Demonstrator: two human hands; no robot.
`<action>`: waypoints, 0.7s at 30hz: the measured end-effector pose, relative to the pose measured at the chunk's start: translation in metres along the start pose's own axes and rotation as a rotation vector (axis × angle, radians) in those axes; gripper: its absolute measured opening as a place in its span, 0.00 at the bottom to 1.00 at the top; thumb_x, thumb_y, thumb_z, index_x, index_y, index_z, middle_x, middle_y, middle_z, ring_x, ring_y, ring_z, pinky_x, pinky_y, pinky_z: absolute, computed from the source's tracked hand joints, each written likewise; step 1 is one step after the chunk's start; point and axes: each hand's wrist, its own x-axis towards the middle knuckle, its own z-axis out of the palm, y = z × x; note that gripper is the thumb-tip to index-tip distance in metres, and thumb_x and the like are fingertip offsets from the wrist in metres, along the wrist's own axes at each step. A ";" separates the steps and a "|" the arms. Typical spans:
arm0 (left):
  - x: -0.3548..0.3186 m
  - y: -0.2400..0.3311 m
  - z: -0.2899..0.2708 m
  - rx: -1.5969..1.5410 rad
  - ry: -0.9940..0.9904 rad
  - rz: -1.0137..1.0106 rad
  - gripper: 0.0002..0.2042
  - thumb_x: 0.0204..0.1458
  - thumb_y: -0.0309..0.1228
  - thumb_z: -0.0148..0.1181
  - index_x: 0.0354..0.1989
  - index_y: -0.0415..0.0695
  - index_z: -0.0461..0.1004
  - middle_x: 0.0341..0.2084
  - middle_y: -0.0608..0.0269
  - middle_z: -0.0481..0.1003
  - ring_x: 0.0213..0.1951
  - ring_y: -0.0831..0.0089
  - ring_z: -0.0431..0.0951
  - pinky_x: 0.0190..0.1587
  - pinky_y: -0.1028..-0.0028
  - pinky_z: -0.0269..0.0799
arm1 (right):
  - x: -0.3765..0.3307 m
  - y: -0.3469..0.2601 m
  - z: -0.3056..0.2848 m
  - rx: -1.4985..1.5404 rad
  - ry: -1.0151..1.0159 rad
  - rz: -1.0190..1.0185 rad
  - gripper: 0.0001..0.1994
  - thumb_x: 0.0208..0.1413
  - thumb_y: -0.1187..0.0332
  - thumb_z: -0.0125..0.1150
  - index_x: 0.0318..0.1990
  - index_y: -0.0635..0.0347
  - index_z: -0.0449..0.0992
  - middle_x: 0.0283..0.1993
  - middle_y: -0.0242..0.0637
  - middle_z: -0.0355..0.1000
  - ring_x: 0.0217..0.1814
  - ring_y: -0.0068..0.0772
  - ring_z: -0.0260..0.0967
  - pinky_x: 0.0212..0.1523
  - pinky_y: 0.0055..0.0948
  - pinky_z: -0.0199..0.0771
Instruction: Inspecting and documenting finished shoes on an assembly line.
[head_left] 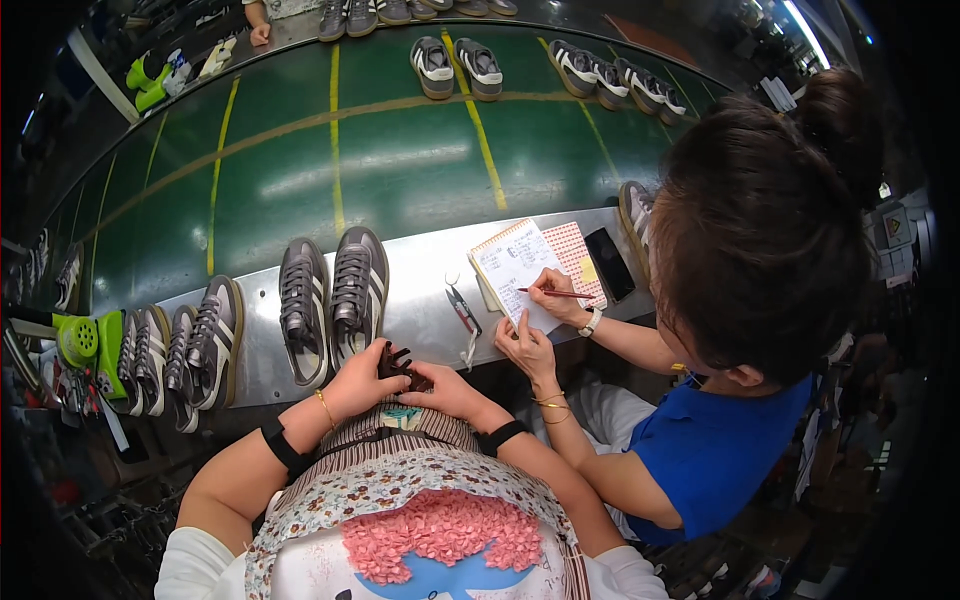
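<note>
You are holding a small dark clip (398, 365) with both hands, low by your tummy. Your left hand (357, 382) and right hand (447, 391) are closing around it, just below two grey shoes (330, 300).

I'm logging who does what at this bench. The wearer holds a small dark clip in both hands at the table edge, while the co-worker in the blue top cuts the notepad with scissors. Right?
Not quite. In the head view the co-worker writes on the notepad with a red pen; the scissors lie untouched on the metal table. The rest stands: left hand and right hand both hold the dark clip.
</note>
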 end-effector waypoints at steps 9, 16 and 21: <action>0.000 -0.005 -0.002 0.020 0.005 -0.006 0.23 0.41 0.35 0.65 0.42 0.38 0.62 0.31 0.53 0.72 0.34 0.68 0.72 0.40 0.71 0.67 | 0.000 -0.004 0.002 -0.005 0.015 -0.034 0.23 0.44 0.62 0.65 0.46 0.65 0.69 0.36 0.36 0.71 0.37 0.22 0.66 0.40 0.23 0.66; 0.001 -0.002 -0.003 0.019 -0.017 -0.036 0.23 0.41 0.35 0.65 0.42 0.39 0.62 0.32 0.54 0.72 0.35 0.69 0.72 0.40 0.72 0.67 | 0.000 -0.006 0.000 -0.037 0.041 -0.065 0.21 0.44 0.64 0.66 0.44 0.65 0.70 0.34 0.35 0.70 0.35 0.22 0.65 0.39 0.23 0.66; 0.001 -0.003 -0.003 -0.002 -0.024 0.004 0.25 0.39 0.35 0.67 0.43 0.39 0.61 0.34 0.55 0.71 0.36 0.69 0.73 0.42 0.72 0.67 | 0.000 -0.003 0.000 -0.046 0.065 -0.114 0.19 0.44 0.64 0.65 0.41 0.66 0.71 0.32 0.35 0.69 0.34 0.23 0.65 0.37 0.24 0.65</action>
